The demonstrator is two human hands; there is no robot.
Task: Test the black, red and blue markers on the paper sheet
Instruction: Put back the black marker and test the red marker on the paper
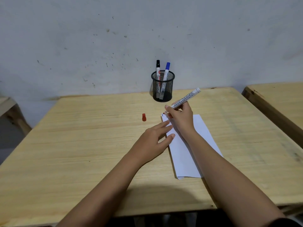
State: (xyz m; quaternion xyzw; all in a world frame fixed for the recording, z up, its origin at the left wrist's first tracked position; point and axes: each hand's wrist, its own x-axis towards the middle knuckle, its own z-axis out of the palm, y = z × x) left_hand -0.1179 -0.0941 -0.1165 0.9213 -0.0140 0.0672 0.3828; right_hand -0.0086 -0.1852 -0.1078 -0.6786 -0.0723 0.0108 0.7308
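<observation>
My right hand point(180, 117) grips an uncapped white-barrelled red marker point(186, 98), its tip down at the far left corner of the white paper sheet point(201, 136). A short dark stroke shows at that corner. The red cap point(144, 117) lies on the table left of the sheet. My left hand point(154, 141) rests flat, fingers spread, pressing the sheet's left edge. The black marker point(157, 68) and the blue marker point(166, 70) stand capped in a black mesh cup point(162, 89) at the back.
The wooden table point(82, 145) ends at a scuffed grey wall. A second wooden table point(278, 99) stands to the right across a gap. Part of another piece of furniture point(8, 105) shows at the left edge.
</observation>
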